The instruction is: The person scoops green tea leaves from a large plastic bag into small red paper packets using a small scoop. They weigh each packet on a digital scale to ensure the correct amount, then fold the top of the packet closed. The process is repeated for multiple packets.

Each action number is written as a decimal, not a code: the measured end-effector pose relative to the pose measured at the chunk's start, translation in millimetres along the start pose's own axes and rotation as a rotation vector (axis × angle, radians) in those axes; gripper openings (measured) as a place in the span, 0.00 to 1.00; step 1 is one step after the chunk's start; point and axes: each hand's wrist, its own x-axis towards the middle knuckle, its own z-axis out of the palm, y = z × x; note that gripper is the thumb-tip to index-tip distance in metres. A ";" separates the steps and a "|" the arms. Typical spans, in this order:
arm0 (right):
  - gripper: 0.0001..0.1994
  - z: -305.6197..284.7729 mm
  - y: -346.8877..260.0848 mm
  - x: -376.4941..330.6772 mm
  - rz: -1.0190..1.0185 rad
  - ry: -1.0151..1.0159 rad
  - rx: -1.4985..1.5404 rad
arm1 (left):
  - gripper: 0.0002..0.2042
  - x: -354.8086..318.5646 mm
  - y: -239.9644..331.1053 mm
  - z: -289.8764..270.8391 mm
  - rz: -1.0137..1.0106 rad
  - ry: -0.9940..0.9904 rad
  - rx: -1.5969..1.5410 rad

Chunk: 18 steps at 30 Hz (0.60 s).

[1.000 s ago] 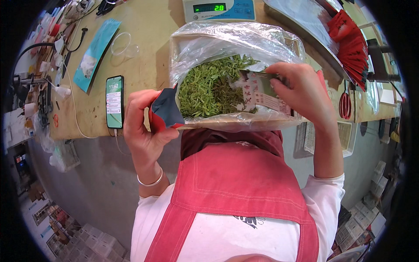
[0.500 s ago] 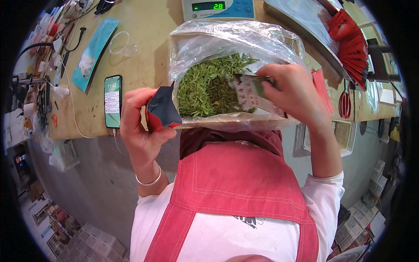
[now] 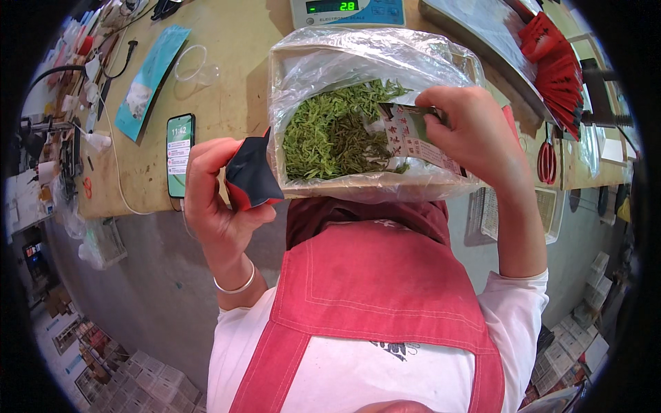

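Note:
My left hand point(image 3: 215, 186) is closed round a small red pouch point(image 3: 253, 172) with a dark lining, its mouth spread wide beside the box. In front of me stands a box point(image 3: 372, 186) lined with a clear plastic bag point(image 3: 344, 51). Green tea leaves point(image 3: 313, 134) lie inside it, with a darker patch in the middle. Over the box's right side, my right hand point(image 3: 465, 127) pinches a printed card-like piece point(image 3: 406, 141), pale with red marks, its left end among the leaves. I cannot make out whether leaves rest on it.
Beyond the box sits an electronic scale point(image 3: 348, 14) with a lit display. A phone point(image 3: 180, 155) lies to the left, near a teal pouch point(image 3: 148, 82) and a clear plastic ring-like piece point(image 3: 191, 63). Red packets point(image 3: 551, 69) and red-handled scissors point(image 3: 546, 162) are at the right.
My right hand and the printed piece have shifted slightly up and to the right, drawing back from the dark patch. My left hand keeps the pouch in nearly the same spot.

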 end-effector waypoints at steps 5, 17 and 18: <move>0.09 16.1 -11.3 -15.6 -0.034 0.016 -0.126 | 0.43 -1.9 3.5 0.4 -0.029 0.017 0.000; 0.09 25.8 -14.2 -11.2 -0.014 0.036 0.115 | 0.43 0.6 6.7 2.7 -0.003 0.000 -0.002; 0.10 27.6 -13.4 -8.1 -0.041 0.001 0.147 | 0.43 0.4 6.4 1.9 -0.003 0.000 0.000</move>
